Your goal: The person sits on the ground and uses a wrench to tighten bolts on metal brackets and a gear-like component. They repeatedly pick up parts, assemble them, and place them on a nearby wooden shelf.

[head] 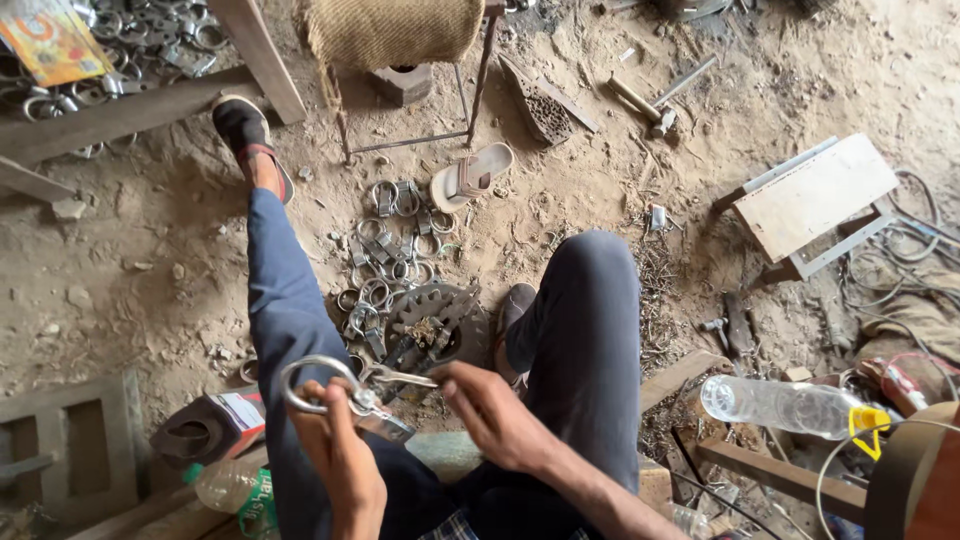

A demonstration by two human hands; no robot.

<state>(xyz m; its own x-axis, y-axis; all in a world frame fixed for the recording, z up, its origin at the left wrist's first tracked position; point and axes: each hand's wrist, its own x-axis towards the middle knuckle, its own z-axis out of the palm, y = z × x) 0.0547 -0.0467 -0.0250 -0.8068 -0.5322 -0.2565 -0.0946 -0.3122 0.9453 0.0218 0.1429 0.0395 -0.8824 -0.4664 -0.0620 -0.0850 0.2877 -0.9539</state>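
1. Dusty earthen floor [150,250] spreads under me; I sit with both legs in dark trousers, the left one stretched out, the right one bent.
2. Nearest, my left hand [340,455] is closed around one metal ring clamp [318,385], its round loop standing above my fingers.
3. My right hand [490,410] pinches one thin metal piece [400,378] that reaches to the clamp; the two hands are close, joined through the parts.
4. Beside my left thigh lie one dark canister [205,430] and one clear plastic bottle [225,485]; at my right lies a second clear bottle [780,405] with a yellow cap.
5. Just beyond my hands, between my legs, sits one toothed gear wheel [435,315].
6. Past it lies a heap of ring clamps [390,255], too many and too tangled to count.
7. Farther on lies one sandal [470,178], and another is on my left foot.
8. Farthest, one burlap-covered stool [395,35], one hammer [645,105] and, to the right, one small wooden bench [815,195].
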